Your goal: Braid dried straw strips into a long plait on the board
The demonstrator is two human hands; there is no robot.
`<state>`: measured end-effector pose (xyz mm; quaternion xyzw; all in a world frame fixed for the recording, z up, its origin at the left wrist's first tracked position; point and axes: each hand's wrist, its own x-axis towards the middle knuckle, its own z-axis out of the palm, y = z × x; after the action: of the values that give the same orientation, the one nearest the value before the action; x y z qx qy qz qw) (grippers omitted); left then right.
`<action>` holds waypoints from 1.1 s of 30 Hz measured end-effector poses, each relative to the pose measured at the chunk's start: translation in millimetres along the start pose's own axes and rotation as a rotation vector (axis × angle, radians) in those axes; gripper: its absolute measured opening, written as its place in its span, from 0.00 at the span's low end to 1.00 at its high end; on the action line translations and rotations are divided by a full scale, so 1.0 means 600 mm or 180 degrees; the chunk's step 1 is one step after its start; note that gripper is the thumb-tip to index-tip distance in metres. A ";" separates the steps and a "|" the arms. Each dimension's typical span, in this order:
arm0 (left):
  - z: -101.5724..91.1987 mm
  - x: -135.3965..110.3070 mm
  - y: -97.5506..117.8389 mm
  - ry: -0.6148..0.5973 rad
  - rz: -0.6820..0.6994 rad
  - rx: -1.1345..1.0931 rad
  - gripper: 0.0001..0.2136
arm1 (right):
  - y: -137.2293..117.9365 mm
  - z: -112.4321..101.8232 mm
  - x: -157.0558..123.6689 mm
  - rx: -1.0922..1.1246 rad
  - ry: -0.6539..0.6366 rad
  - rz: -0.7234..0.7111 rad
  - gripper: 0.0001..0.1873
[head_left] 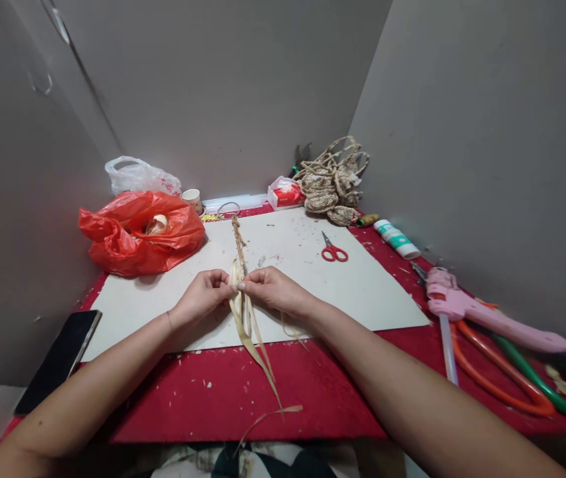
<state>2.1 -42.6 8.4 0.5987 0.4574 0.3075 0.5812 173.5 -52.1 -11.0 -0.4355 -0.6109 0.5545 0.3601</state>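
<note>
A plaited cord of dry straw-coloured leaf strips [238,247] lies on a white board [373,292], running away from me. Its loose strip ends [256,345] trail toward the table's near edge. My left hand [203,297] pinches the strips from the left where the plait ends. My right hand [272,289] pinches them from the right, fingertips almost touching the left hand's.
A red plastic bag [141,232] sits at the back left, with a clear bag [139,176] and a paper cup [192,198] behind it. Red scissors [333,251], woven straw pieces [331,189], a glue tube [396,239], a pink glue gun [482,312] and a phone [58,358] surround the board.
</note>
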 end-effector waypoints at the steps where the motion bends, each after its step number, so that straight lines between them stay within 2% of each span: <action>1: 0.000 0.000 -0.002 -0.0001 0.0025 0.0054 0.12 | 0.000 0.000 0.000 -0.0061 -0.0014 -0.0004 0.14; 7: -0.003 -0.005 -0.004 -0.0014 0.0342 0.0524 0.12 | 0.002 0.003 0.002 -0.0277 0.0001 0.0039 0.13; 21: -0.006 -0.002 -0.008 -0.0055 0.0370 0.0592 0.09 | -0.004 0.004 -0.001 -0.0170 0.0018 0.0013 0.13; 33: 0.001 -0.011 0.007 -0.0077 0.0050 0.0242 0.12 | 0.000 0.002 0.001 -0.0223 0.0037 0.0099 0.10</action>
<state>1.0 -48.8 13.4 0.6277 0.4570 0.2871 0.5610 172.1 -52.2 -11.3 -0.4605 -0.6210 0.5357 0.3395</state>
